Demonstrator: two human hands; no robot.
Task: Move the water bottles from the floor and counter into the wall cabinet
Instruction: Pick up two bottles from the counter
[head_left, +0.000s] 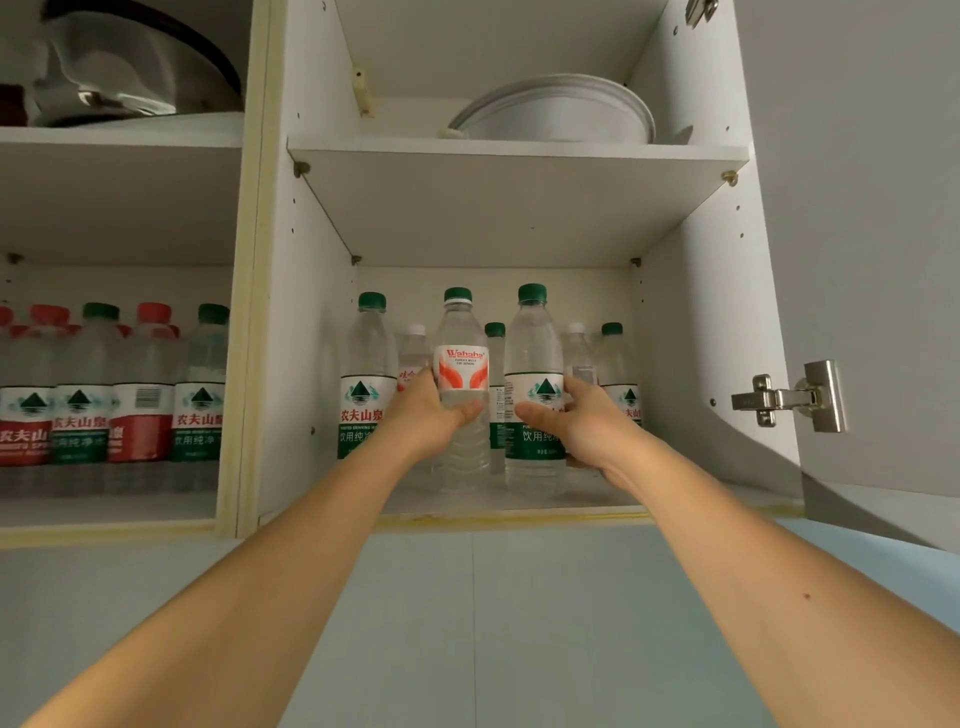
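Two bottles set at the shelf's front edge

The Wahaha bottle (461, 395) stands in the left hand's (434, 415) grip, the green-label bottle (535, 395) in the right hand's (582, 423), both upright on the lower shelf (597, 496), probably to fill the front row before earlier bottles.
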